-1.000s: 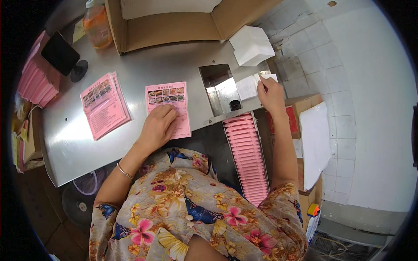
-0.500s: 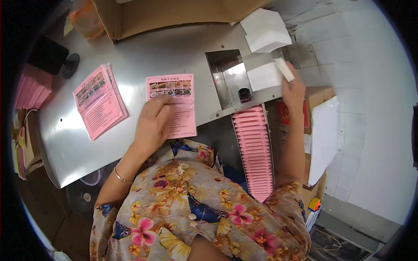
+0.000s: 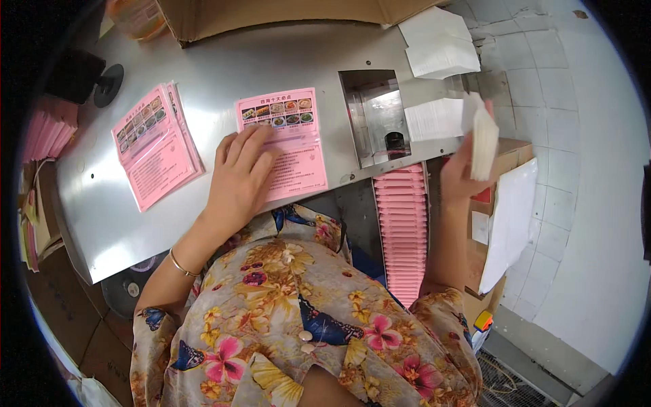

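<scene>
My left hand (image 3: 239, 169) lies on a pink printed packet (image 3: 298, 168) near the counter's front edge, fingers stretched out across its left side. The packet carries rows of small food pictures. At the right, my right hand (image 3: 458, 178) grips a thick wad of white paper sheets (image 3: 484, 144), held upright above the counter's right end. Close to that hand, a flat white paper stack (image 3: 430, 121) lies beside a recessed metal opening (image 3: 373, 119). Further left on the counter rests a small pile of matching pink packets (image 3: 154, 149).
Below the counter edge, a long narrow holder (image 3: 403, 234) is packed with a row of pink packets. More white paper (image 3: 441, 44) is stacked at the back right. A cardboard box (image 3: 271, 24) stands at the back, and pink packets (image 3: 51, 129) are piled far left.
My right hand has drawn the white wad toward me and to the right, turning it more upright. My left hand stays on the pink packet. The view has shifted slightly.
</scene>
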`<state>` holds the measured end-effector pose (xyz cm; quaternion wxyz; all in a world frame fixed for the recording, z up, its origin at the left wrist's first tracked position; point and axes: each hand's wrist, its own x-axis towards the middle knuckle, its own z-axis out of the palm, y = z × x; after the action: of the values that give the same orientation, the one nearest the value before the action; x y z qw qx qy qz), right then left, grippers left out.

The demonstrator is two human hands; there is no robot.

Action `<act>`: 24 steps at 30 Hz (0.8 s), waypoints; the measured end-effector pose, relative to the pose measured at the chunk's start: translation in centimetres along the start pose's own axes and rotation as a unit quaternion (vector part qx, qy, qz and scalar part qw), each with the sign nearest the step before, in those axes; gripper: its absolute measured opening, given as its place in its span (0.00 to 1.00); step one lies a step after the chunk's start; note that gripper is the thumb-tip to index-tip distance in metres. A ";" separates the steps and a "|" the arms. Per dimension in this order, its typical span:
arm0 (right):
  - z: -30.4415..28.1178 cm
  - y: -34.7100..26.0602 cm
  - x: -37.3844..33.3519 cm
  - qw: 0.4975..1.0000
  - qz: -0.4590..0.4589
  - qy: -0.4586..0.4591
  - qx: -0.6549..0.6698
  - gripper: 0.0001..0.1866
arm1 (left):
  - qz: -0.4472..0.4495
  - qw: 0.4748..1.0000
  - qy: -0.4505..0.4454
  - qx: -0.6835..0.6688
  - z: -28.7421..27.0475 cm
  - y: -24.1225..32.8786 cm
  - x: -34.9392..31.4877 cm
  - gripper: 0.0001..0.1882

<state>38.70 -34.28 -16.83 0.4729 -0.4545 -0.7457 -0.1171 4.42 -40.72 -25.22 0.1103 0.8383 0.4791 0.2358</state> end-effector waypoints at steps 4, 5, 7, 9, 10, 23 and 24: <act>3.8 -3.4 -3.1 0.979 -0.104 -0.169 0.036 0.20 | -0.026 0.999 0.011 0.047 0.1 0.3 0.2 0.28; 5.2 -4.7 -4.3 0.956 -0.149 -0.249 0.046 0.19 | -0.020 0.999 0.013 0.047 0.3 0.2 0.4 0.28; 7.7 -9.1 -4.7 0.926 -0.198 -0.277 0.162 0.17 | -0.020 0.996 -0.011 0.082 0.6 0.0 0.6 0.31; 9.5 -8.4 -6.4 0.931 -0.155 -0.308 0.122 0.18 | -0.020 0.998 0.000 0.063 0.1 0.1 0.6 0.33; 10.1 -7.9 -6.4 0.942 -0.132 -0.295 0.095 0.17 | -0.024 0.999 0.011 0.039 -0.1 0.2 0.6 0.34; 14.0 -9.5 -2.5 0.876 -0.208 -0.434 0.005 0.23 | -0.020 0.990 0.127 0.063 0.3 0.7 2.5 0.44; 11.5 -8.6 -2.2 0.853 -0.189 -0.483 0.048 0.23 | -0.036 0.993 0.089 0.061 0.4 0.0 2.0 0.38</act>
<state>25.40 -33.42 -22.49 0.0431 -0.2806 -0.9566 0.0664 5.49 -39.06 -24.97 0.0241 0.8013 0.5306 0.2753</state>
